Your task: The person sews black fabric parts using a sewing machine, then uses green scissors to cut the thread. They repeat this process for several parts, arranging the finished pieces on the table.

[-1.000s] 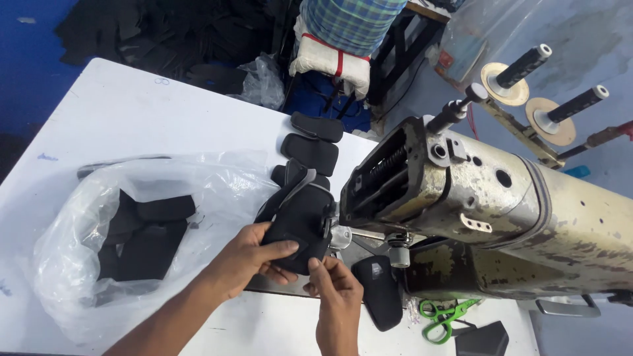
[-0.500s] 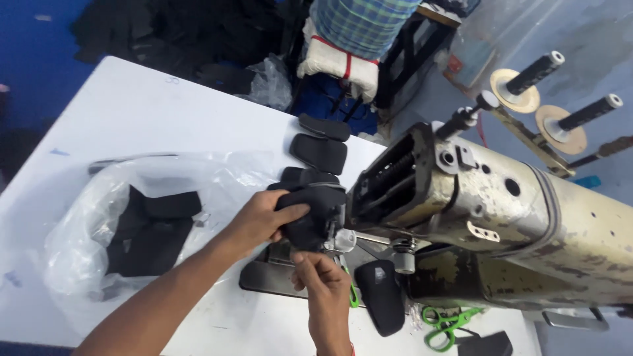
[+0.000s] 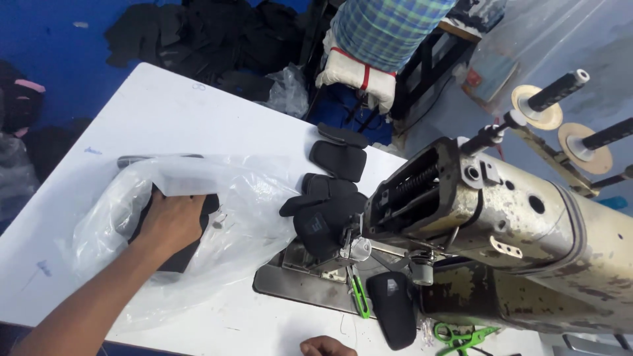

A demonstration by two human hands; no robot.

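left hand (image 3: 173, 221) reaches palm-down into plastic bag (image 3: 217, 198).

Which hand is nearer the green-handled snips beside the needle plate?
Right. The right hand sits at the bottom edge just below the green-handled snips; the left hand is inside the plastic bag, farther left.

The table (image 3: 165, 112) is white, the bag (image 3: 217, 217) on it clear, the pieces (image 3: 326, 217) black. The machine (image 3: 527, 250) at right is cream with dark worn patches; near it lie green snips (image 3: 461, 336). Far off, blue-green checked cloth (image 3: 389, 26) hangs.
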